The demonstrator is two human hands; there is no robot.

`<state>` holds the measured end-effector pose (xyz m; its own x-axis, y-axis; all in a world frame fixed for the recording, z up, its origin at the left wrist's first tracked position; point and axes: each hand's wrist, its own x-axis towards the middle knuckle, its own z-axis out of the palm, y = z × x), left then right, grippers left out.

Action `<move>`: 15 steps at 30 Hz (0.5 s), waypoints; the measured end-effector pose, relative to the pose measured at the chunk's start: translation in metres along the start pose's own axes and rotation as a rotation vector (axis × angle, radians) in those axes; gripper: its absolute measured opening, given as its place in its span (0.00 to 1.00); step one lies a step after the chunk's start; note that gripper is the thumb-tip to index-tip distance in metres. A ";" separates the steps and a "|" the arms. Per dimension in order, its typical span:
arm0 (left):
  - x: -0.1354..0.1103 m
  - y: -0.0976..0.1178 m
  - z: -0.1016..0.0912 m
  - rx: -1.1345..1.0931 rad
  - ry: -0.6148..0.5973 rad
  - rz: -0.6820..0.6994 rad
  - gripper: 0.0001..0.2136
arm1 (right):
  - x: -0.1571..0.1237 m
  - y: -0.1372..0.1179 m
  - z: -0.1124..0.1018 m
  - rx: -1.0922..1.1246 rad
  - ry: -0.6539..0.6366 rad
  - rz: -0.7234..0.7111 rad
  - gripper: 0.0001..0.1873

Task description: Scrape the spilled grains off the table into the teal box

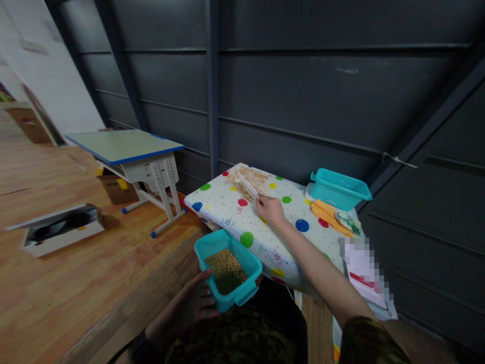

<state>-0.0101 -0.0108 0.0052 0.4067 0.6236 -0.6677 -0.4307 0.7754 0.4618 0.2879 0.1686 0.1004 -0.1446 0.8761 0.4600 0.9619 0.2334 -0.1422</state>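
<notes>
My left hand [197, 298] grips the side of a teal plastic tub [249, 253], thumb over the rim, just off the table's front edge. Yellowish beans [226, 263] lie in the tub, with a darker green patch of small grains or beans at the near end. My right hand [271, 210] is closed on a long, flat white tool [248, 186] whose exact kind I cannot make out. Its far end reaches over a spread of light brown flakes or grains [257, 177] on the table, which a white cloth with coloured dots [227, 207] covers.
A second teal tub [341, 188] stands at the table's back right. Near it lie an orange cloth [328, 215] and a green-and-white packet [348, 222]. A dark panelled wall [303, 91] runs behind. Left are a desk [129, 144] and an open white box [66, 235] on the floor.
</notes>
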 end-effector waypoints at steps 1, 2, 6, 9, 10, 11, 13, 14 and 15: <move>0.000 0.000 0.000 0.011 -0.001 -0.002 0.26 | 0.000 0.000 0.000 0.007 -0.002 -0.011 0.16; 0.000 0.000 -0.001 0.021 0.000 -0.005 0.27 | 0.000 0.000 0.000 0.016 -0.002 -0.022 0.16; 0.002 0.000 -0.003 0.048 0.002 -0.011 0.29 | -0.001 0.001 0.002 0.046 0.024 -0.046 0.15; 0.003 0.000 -0.004 0.060 -0.016 -0.013 0.28 | 0.000 0.002 0.004 0.073 0.041 -0.055 0.15; 0.003 0.000 -0.004 0.064 -0.020 -0.015 0.28 | 0.000 0.003 0.004 0.084 0.050 -0.055 0.15; 0.003 0.000 -0.004 0.066 -0.024 -0.016 0.28 | 0.000 0.003 0.005 0.091 0.060 -0.052 0.16; 0.003 0.000 -0.004 0.066 -0.031 -0.012 0.28 | 0.000 0.004 0.005 0.093 0.077 -0.050 0.15; 0.002 0.000 -0.004 0.063 -0.036 -0.008 0.28 | 0.000 0.004 0.005 0.090 0.080 -0.052 0.15; 0.002 0.000 -0.004 0.058 -0.043 -0.004 0.28 | 0.000 0.004 0.005 0.089 0.079 -0.054 0.15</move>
<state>-0.0125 -0.0102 0.0016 0.4429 0.6235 -0.6443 -0.3823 0.7814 0.4932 0.2909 0.1717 0.0952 -0.1740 0.8262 0.5358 0.9284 0.3190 -0.1905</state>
